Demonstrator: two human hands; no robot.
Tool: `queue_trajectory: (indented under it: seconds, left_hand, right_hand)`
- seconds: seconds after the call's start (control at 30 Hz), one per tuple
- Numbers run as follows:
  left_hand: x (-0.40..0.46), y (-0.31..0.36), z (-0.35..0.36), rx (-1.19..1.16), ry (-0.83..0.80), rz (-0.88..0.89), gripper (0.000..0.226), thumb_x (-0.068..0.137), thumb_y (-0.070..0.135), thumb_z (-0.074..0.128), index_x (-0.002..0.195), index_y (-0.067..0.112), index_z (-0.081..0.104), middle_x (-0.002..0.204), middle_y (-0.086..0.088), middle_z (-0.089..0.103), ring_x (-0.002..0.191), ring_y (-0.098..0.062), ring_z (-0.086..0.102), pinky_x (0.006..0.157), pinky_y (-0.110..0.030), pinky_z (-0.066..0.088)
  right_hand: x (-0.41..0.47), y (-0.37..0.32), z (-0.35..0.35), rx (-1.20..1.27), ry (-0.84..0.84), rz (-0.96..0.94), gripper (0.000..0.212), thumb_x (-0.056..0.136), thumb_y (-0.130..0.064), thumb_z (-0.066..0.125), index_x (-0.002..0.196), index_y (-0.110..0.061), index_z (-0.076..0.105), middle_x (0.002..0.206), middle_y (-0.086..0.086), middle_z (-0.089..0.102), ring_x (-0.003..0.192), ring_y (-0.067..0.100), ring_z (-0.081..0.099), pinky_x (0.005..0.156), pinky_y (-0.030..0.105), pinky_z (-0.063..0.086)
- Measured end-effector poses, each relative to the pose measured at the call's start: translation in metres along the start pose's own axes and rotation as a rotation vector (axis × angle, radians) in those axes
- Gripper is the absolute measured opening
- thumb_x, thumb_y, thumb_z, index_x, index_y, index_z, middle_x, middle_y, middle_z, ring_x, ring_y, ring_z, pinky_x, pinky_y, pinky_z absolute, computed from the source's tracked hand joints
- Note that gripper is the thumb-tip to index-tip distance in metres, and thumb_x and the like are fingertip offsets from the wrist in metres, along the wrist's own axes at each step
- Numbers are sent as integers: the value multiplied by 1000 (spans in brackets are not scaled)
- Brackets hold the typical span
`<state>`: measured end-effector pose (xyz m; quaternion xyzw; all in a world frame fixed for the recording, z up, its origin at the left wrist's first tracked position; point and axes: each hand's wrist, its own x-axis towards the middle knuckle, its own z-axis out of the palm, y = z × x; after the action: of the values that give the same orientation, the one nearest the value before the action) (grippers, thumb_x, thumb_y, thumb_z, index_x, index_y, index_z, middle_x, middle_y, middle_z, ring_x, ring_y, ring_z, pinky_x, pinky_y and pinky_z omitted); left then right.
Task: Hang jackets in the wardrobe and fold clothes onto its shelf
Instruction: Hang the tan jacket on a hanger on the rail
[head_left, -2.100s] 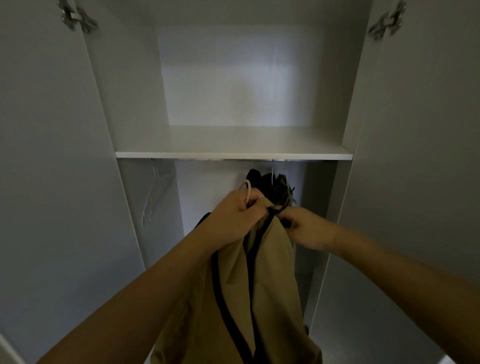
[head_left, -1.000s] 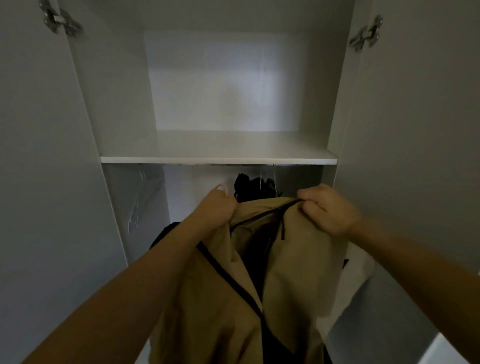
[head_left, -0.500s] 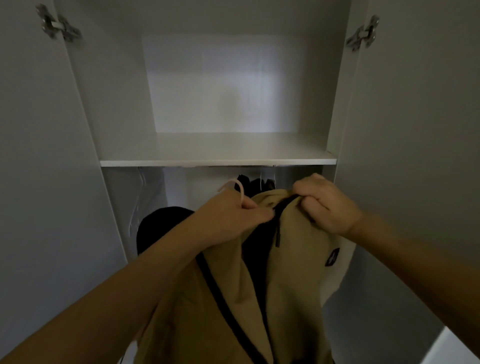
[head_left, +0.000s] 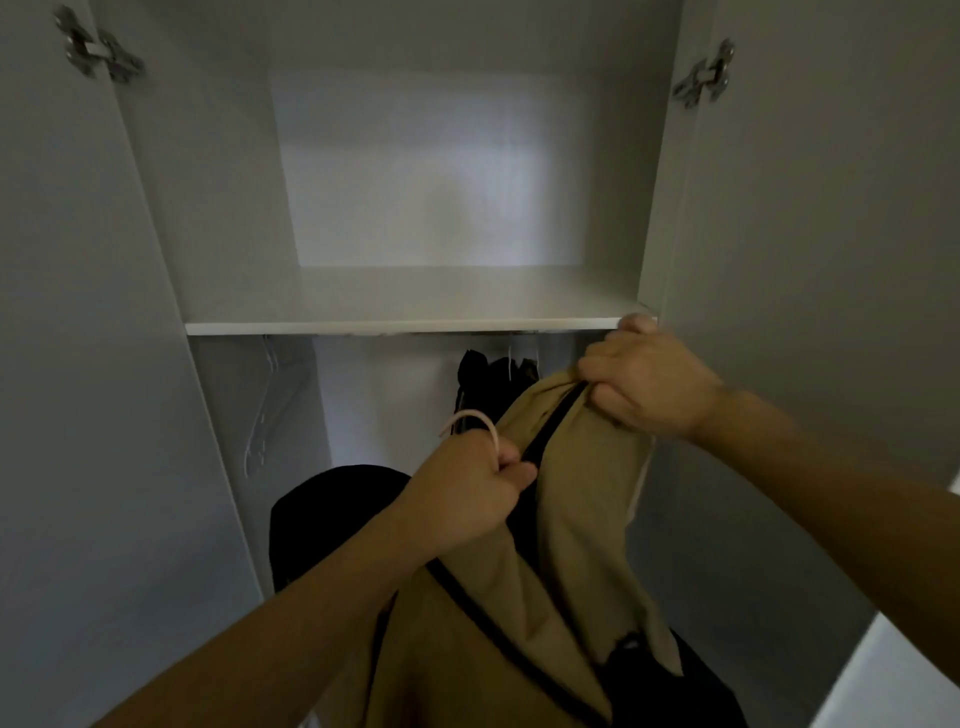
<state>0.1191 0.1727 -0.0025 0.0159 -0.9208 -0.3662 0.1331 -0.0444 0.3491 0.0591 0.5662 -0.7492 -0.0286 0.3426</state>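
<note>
In the head view, a person stands before an open white wardrobe (head_left: 218, 208), its two doors swung out to either side, each with a metal hinge near the top. The tan jacket (head_left: 566, 519), edged with dark trim, hangs between the two hands in front of the lower compartment, below the shelf (head_left: 405, 326). The left hand (head_left: 467, 499) is closed in a fist around the jacket's collar edge and the neck of a pale hanger (head_left: 475, 422), whose hook curves up out of the fist. The right hand (head_left: 644, 384) is higher and further right, fingers curled tight on a bunched fold of the jacket's top edge, its knuckles just under the right end of the shelf's front edge. Behind the jacket, dark clothes (head_left: 493, 379) hang from under the shelf. A white empty hanger (head_left: 265, 405) hangs at the left of the compartment. A black rounded shape (head_left: 332, 514), perhaps a hood, shows below the left forearm.
</note>
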Motion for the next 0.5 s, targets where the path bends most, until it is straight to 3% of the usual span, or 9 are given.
queue_trajectory:
  seconds: [0.13,0.2,0.27,0.33,0.37,0.43,0.5]
  left_hand:
    - [-23,-11,-7,34,-154,-20,39,94,29,60,57,17,53,44,12,43,44,-1,42,50,-12,38]
    - [-20,-5,-18,-60,-129,-16,40,96,27,58,56,19,57,47,13,49,48,0,46,56,-11,40]
    - [-10,5,-23,-146,-58,-4,42,97,23,56,55,19,58,49,14,53,51,4,49,61,-11,38]
    - [-2,14,-19,-224,-1,20,43,97,18,56,54,18,58,50,13,54,53,3,51,62,-10,36]
    - [1,16,-15,-257,12,20,43,96,17,57,53,17,58,52,7,54,55,0,51,63,-12,37]
    - [5,16,-8,-283,7,0,43,96,18,59,52,17,58,54,0,52,55,-5,49,62,-14,39]
    - [6,12,-4,-275,-18,-42,43,95,18,60,51,16,57,53,-2,50,54,-7,47,59,-14,39]
  right_hand:
    - [-28,41,7,3,-231,296,50,89,-40,19,98,-21,64,96,2,67,89,21,60,96,35,33]
    - [-32,39,16,19,-338,362,39,95,-38,29,114,-25,61,111,1,60,103,19,56,99,33,34]
    - [-27,15,24,151,-286,230,35,89,-30,50,122,-24,57,118,-1,55,110,16,51,100,32,36]
    - [-20,-20,28,414,-212,30,39,81,-26,61,119,-19,59,110,-5,57,102,5,51,93,18,36]
    - [-19,-38,30,548,-244,-34,31,81,-25,61,111,-17,61,99,-9,58,91,-3,52,85,10,36]
    - [-20,-63,40,672,-371,-10,7,87,-22,56,90,-17,60,74,-18,50,67,-9,50,64,6,34]
    - [-22,-62,50,661,-401,47,13,94,-19,53,81,-20,55,66,-19,46,62,-10,50,59,7,33]
